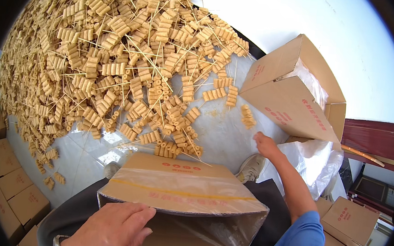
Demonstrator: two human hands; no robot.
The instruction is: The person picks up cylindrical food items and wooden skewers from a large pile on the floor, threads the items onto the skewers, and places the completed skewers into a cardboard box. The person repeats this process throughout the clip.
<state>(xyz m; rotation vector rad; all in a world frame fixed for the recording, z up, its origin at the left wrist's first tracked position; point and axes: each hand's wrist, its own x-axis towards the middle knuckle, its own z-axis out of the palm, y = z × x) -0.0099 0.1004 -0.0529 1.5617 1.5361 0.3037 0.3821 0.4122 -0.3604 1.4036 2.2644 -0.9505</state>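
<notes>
An open cardboard box (pixel 178 187) with a clear plastic liner folded over its rim stands between my legs. My left hand (pixel 116 224) rests on the rim's near left part, fingers over the liner. My right hand (pixel 265 144) is out to the right above the floor, its fingers drawn together. Just beyond its fingertips is a slightly blurred skewer of tan rolled food pieces (pixel 248 116); whether the fingers grip its stick cannot be told. A large heap of such skewers (pixel 126 55) covers the floor ahead and to the left.
A tall open carton (pixel 289 102) with a plastic liner stands at the right by the white wall. Clear plastic sheeting (pixel 304 166) lies below it. Cardboard boxes (pixel 27 200) are at the lower left, and more boxes (pixel 349 221) at the lower right.
</notes>
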